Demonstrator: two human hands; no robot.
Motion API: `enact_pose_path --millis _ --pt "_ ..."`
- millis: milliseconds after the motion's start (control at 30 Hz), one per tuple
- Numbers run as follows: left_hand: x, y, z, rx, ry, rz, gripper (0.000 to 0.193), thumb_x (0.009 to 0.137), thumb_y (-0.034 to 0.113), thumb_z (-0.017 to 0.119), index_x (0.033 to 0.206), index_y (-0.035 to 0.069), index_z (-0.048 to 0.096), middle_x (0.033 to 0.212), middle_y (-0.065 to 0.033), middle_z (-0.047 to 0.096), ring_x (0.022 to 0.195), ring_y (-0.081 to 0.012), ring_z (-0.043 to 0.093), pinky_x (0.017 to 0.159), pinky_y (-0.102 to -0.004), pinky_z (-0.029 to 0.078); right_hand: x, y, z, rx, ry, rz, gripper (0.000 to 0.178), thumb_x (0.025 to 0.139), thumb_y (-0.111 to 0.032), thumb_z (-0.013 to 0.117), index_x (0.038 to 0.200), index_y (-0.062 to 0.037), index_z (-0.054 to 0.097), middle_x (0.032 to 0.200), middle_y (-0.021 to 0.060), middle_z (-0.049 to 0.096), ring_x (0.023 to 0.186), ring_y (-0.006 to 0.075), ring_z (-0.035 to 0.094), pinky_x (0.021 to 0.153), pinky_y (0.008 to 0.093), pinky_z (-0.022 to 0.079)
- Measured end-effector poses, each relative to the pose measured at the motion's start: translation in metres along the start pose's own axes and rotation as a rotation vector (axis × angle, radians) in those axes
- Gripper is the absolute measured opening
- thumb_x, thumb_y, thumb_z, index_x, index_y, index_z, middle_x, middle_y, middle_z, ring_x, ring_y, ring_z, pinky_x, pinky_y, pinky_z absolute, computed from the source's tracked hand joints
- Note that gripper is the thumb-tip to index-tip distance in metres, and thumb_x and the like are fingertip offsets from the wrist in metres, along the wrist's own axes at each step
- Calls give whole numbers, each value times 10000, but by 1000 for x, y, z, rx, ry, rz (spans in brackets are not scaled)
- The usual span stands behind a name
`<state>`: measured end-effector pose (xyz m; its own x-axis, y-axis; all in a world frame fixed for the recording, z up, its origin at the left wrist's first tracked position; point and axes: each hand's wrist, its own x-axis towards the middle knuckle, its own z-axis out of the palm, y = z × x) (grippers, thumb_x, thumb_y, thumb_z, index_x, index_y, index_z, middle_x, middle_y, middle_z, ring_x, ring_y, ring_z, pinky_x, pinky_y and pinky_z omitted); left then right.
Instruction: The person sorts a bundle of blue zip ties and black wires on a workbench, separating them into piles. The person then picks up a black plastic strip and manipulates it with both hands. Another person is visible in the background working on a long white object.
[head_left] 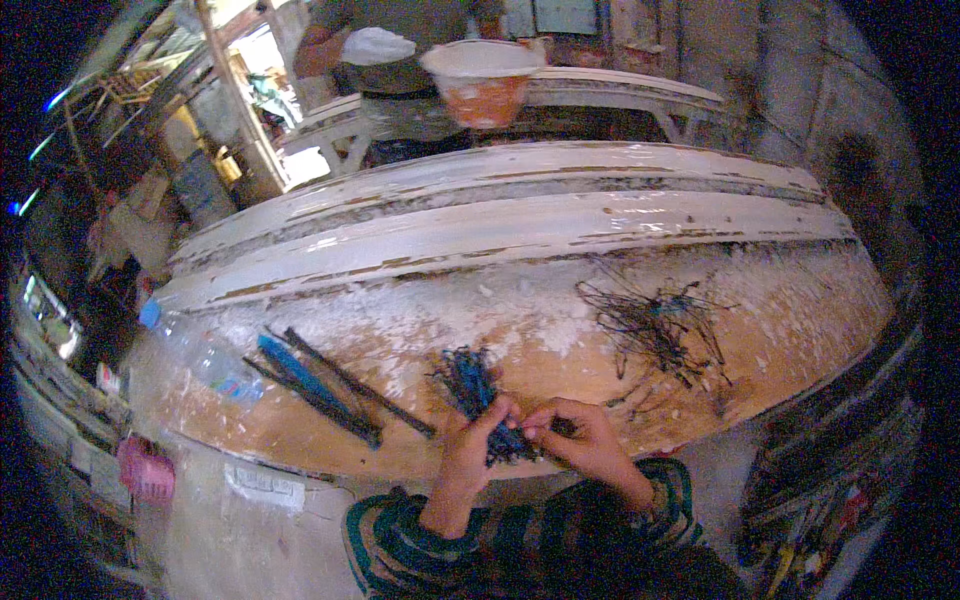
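My left hand [472,447] is closed round a bundle of dark and blue strands [464,380], whose frayed ends stick out above and below the grip. Pressed against the bundle from the right, my right hand [583,436] has thumb and fingers pinched together. What lies between those fingertips is too small to make out. Left of the bundle lie several long dark strips [350,385], with a blue strip [300,370] among them. A loose tangle of thin dark strands [662,325] is spread out to the right of my hands.
Everything lies on a worn, white-flecked wooden surface [540,350], with ridged white planks [500,208] beyond. A clear plastic bottle [205,352] rests at the left, above a pink container [146,470]. Across from me stands a person [405,110] beside an orange bucket [485,98].
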<state>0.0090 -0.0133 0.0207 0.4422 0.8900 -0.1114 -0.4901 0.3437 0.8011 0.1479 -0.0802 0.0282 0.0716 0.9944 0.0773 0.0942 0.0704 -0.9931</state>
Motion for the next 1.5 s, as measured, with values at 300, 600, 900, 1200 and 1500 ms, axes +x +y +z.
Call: enact_pose_path --millis 300,600,900,1200,1500 --pt "-4 7 2 -146 46 -61 324 848 153 542 1141 49 452 750 -6 497 681 -109 477 633 -241 416 -8 -23 -9 -321 -31 -257 151 775 -98 617 915 -41 612 843 76 633 778 180 597 687 291 465" --pt "1 3 -5 -256 61 -49 311 842 169 551 1120 67 456 739 -11 486 720 -161 504 680 -296 441 -28 -45 -77 -920 236 17 258 656 -57 644 909 -104 632 813 100 608 733 270 586 666 350 475" --pt "3 0 -8 -335 -100 -2 276 844 161 548 1090 73 457 738 -22 482 700 -176 506 685 -314 444 -24 -35 -95 -981 173 -16 264 597 -12 636 843 -108 654 796 102 577 754 297 565 698 351 469" --pt "3 2 -10 -305 -122 -120 285 857 188 528 1098 61 444 732 -22 474 679 -152 493 720 -344 450 -17 -31 -87 -728 445 -142 177 635 8 620 795 -67 628 776 99 584 742 283 573 653 336 459" --pt "-7 11 -3 -95 -157 -245 225 815 173 595 989 42 536 812 -24 559 737 -150 549 723 -329 481 -14 -42 -16 -837 138 -628 284 634 -30 630 899 -132 636 902 30 628 884 208 576 759 345 388"
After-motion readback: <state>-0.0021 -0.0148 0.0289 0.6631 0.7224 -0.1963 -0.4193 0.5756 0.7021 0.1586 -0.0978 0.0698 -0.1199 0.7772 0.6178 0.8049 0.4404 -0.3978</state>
